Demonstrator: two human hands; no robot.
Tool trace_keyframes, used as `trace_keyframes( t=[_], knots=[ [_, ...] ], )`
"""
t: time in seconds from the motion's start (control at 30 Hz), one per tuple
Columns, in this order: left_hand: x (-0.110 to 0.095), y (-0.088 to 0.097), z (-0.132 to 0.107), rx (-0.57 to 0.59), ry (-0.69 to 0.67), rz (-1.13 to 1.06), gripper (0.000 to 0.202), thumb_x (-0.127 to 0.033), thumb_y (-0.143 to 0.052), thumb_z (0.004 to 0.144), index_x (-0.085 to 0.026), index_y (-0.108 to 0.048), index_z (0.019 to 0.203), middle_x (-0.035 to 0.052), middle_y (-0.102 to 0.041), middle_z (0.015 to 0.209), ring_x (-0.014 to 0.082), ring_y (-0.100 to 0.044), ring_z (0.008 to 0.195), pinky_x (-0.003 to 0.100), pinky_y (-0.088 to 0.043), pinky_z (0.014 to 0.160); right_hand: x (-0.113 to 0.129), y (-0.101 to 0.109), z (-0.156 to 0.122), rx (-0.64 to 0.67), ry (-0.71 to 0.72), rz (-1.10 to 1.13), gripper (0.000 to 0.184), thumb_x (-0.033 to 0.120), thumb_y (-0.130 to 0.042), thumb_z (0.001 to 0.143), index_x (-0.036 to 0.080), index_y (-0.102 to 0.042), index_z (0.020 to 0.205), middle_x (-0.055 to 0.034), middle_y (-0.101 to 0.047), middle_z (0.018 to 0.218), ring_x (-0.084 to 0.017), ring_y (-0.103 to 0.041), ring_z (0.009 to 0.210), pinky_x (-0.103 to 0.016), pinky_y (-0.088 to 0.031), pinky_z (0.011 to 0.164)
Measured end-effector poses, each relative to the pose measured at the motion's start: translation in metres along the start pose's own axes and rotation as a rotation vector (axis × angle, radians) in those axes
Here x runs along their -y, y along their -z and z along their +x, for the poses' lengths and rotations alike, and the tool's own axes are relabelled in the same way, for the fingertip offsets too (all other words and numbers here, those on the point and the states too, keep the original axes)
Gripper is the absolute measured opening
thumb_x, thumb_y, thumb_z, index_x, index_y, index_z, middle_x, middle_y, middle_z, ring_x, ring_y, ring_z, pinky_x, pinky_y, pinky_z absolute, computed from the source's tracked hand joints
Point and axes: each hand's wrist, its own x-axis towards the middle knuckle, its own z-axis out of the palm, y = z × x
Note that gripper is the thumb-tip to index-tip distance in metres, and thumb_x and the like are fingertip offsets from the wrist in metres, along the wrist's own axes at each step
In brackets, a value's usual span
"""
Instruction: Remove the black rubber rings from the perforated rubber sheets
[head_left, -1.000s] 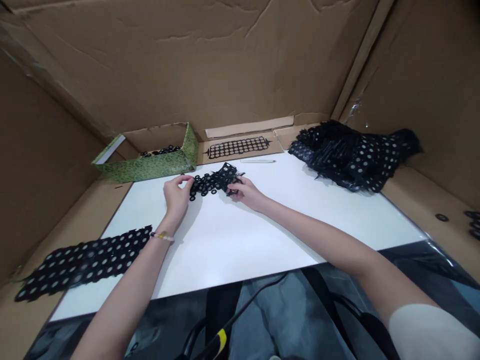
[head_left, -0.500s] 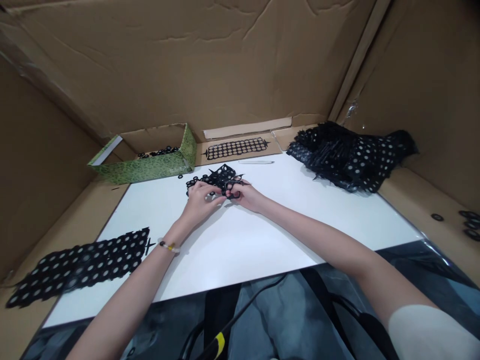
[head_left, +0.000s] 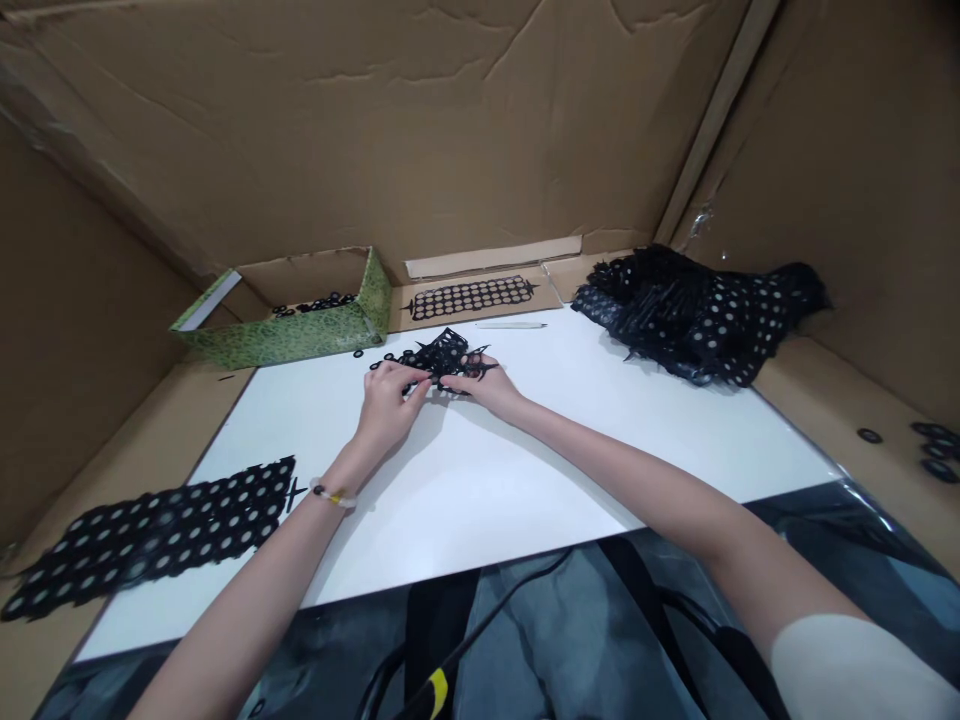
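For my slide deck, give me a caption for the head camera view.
Left hand and right hand work a tangled black punched sheet on a white board.

This looks like a makeshift piecework station in a workshop, not a home: flattened cardboard walls (head_left: 375, 130) box in a white-topped table (head_left: 525, 480), and punched black sheets (head_left: 697, 320) lie heaped at one side (rubber or foam, I can't tell from here). A green patterned tray (head_left: 300, 335) holds loose black rings (head_left: 315, 302).
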Motion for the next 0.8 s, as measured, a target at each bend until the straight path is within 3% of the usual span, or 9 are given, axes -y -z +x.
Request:
trace_keyframes(
  t=[0.23,0.4,0.53,0.67,0.8],
  knots=[
    [-0.001,-0.001,-0.002,0.027,-0.048,0.001,0.024,-0.033,-0.053,0.087,-0.019,-0.073,0.089,0.0082,-0.075,0.090,0.0278,-0.061,0.095,0.044,-0.042,0.088,-0.004,0.005,0.000,0.086,0.013,-0.079,0.035,0.045,-0.081,0.062,0.018,-0.062,0.072,0.0023,-0.061,0.056,-0.012,-0.051,0.049,-0.025,-0.040,0.048],
    [-0.006,-0.002,-0.003,0.029,-0.105,0.039,0.015,-0.027,-0.057,0.082,-0.020,-0.071,0.081,0.0063,-0.074,0.084,0.0266,-0.061,0.091,0.043,-0.043,0.086,-0.005,0.003,-0.001,0.103,0.071,-0.095,0.034,0.044,-0.081,0.061,0.015,-0.067,0.071,0.0004,-0.063,0.065,-0.011,-0.053,0.060,-0.025,-0.042,0.059],
    [-0.005,-0.005,-0.004,0.043,-0.156,0.033,0.019,-0.033,-0.058,0.086,-0.020,-0.071,0.081,0.0067,-0.074,0.083,0.0256,-0.062,0.085,0.040,-0.044,0.079,-0.008,0.002,-0.002,0.118,0.101,-0.101,0.033,0.046,-0.079,0.064,0.016,-0.067,0.074,0.0003,-0.061,0.068,-0.012,-0.053,0.065,-0.027,-0.042,0.064],
    [-0.003,-0.004,-0.005,-0.094,-0.227,-0.035,0.022,-0.034,-0.057,0.090,-0.020,-0.072,0.081,0.0065,-0.075,0.083,0.0236,-0.064,0.082,0.040,-0.045,0.080,-0.008,0.001,0.003,0.133,0.039,-0.029,0.032,0.045,-0.077,0.066,0.018,-0.066,0.078,0.0017,-0.059,0.067,-0.012,-0.050,0.061,-0.025,-0.040,0.058],
    [0.004,0.004,-0.001,-0.421,-0.096,-0.162,0.022,-0.035,-0.057,0.091,-0.019,-0.072,0.087,0.0065,-0.075,0.088,0.0215,-0.064,0.082,0.037,-0.048,0.078,-0.004,0.007,0.012,0.013,-0.108,0.114,0.029,0.041,-0.077,0.065,0.019,-0.062,0.077,0.0007,-0.063,0.068,-0.011,-0.048,0.057,-0.023,-0.032,0.048]
  ],
)
